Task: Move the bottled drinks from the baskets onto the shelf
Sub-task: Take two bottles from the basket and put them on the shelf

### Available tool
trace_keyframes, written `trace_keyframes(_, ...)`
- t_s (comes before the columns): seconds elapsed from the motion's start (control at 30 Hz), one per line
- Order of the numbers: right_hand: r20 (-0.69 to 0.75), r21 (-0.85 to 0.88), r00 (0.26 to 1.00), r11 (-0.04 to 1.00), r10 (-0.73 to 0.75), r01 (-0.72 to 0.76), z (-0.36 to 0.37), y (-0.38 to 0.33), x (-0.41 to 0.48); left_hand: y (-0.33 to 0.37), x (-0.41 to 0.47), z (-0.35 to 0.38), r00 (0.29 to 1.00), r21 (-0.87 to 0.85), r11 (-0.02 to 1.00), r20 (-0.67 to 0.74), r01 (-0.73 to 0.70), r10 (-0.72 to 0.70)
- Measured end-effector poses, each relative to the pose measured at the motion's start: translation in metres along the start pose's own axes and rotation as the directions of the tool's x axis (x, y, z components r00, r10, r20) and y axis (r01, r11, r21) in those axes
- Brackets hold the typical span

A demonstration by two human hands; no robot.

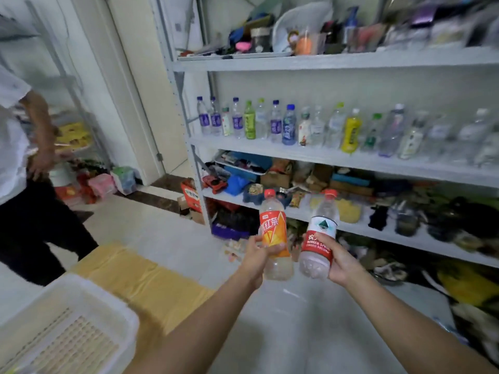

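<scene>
Shelf (324, 151) behind: left hand (259, 255) holds 红茶 bottle (272, 228), right hand (341, 263) Nongfu Spring bottle (320, 238).

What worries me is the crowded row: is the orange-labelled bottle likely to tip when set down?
Probably light: the orange-labelled bottle looks clear above its label. Tall and narrow, it may tip if nudged. Thin plastic may dent under the left hand.
</scene>
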State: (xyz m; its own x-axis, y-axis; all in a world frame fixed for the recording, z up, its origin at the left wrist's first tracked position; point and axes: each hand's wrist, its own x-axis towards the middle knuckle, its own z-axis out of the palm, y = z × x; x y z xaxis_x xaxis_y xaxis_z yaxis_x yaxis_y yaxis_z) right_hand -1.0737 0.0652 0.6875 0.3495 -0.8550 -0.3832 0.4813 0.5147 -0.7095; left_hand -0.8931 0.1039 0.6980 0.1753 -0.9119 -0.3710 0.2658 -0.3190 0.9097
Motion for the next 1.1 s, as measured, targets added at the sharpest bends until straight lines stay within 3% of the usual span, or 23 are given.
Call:
trace_keyframes(0.3, -0.204, -0.037, 0.965, 0.986, -0.165, 0.161, -0.103, -0.116, -0.017, 0.009, 0.054, 0.148, 0.977, 0.068, 0.997, 0.208, 0.02, -0.034)
trace_keyframes(0.53, -0.35, 0.064, 0.897, 0.949, -0.268, 0.309, -0.151, -0.173, 0.004, 0.015, 0.108, 0.218, 0.939, 0.155, 0.987, 0.332, 0.038, -0.088)
trace_keyframes(0.9, -0.362, 0.094, 0.861, 0.905, -0.358, 0.416, -0.218, -0.258, 0.091, 0.037, 0.248, 0.336, 0.871, 0.271, 0.961, 0.485, -0.06, -0.083)
trace_keyframes(1.1, -0.544, 0.054, 0.744, 0.869, -0.388, 0.492, -0.254, -0.291, 0.101, 0.042, 0.286, 0.413, 0.789, 0.326, 0.936, 0.606, -0.135, -0.098)
